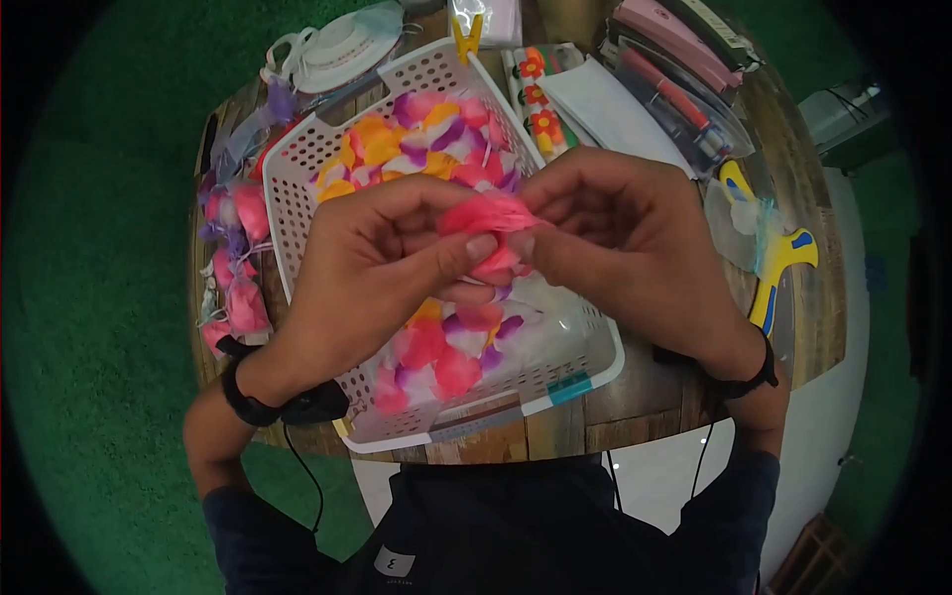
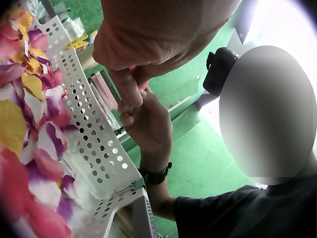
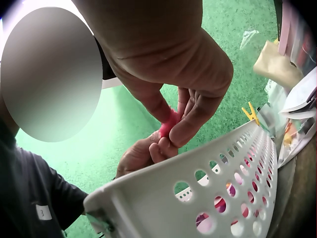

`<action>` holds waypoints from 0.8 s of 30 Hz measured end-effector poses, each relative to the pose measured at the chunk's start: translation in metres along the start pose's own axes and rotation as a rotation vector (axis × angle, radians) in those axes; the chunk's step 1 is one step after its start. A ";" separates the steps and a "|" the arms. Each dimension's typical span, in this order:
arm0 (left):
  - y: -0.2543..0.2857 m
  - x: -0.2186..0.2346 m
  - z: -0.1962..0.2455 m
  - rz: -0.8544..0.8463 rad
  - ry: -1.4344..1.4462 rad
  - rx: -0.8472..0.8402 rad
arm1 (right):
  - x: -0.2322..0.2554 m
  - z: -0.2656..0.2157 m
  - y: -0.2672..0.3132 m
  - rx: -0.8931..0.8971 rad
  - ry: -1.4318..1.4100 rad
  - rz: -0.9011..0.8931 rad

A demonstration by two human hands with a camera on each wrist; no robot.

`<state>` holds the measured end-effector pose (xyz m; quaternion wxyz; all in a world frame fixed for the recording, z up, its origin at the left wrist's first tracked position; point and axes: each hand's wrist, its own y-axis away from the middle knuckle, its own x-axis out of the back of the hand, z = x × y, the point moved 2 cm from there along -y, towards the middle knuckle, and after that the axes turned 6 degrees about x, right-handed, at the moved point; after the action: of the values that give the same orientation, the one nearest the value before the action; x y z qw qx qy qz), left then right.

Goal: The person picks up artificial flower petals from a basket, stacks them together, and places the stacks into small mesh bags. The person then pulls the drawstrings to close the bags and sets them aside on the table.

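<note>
Over the basket, a bunch of soft pink petals (image 1: 486,213) is held between both hands. My left hand (image 1: 382,248) pinches its left side between thumb and curled fingers. On its right side, my right hand (image 1: 635,233) pinches the edge with thumb and forefinger. In the right wrist view the pink petals (image 3: 170,124) show between the fingertips; in the left wrist view the hand hides most of them. Below lies a white perforated basket (image 1: 283,213), with loose pink, yellow, white and purple petals (image 1: 377,144) inside.
A yellow clip (image 1: 468,38) grips the basket's far rim. Small pouches with pink contents (image 1: 246,305) lie along the left table edge. To the right are a clear pouch of pens (image 1: 684,104), white paper (image 1: 620,109) and a yellow-and-blue handled tool (image 1: 783,268).
</note>
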<state>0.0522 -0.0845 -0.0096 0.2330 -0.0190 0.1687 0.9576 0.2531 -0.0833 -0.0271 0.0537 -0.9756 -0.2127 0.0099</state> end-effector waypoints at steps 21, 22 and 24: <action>0.023 -0.001 -0.044 -0.571 -1.481 -0.361 | 0.012 0.001 -0.006 0.104 0.003 0.084; 0.022 -0.001 -0.043 -0.574 -1.484 -0.365 | 0.012 0.001 -0.006 0.105 0.025 0.073; 0.019 0.001 -0.037 -0.531 -1.366 -0.372 | 0.012 0.001 -0.006 0.110 0.049 0.070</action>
<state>0.0411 -0.1123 -0.0389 0.5013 0.4999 -0.1878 0.6808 0.2620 -0.0730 -0.0274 0.1123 -0.9779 -0.1761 -0.0004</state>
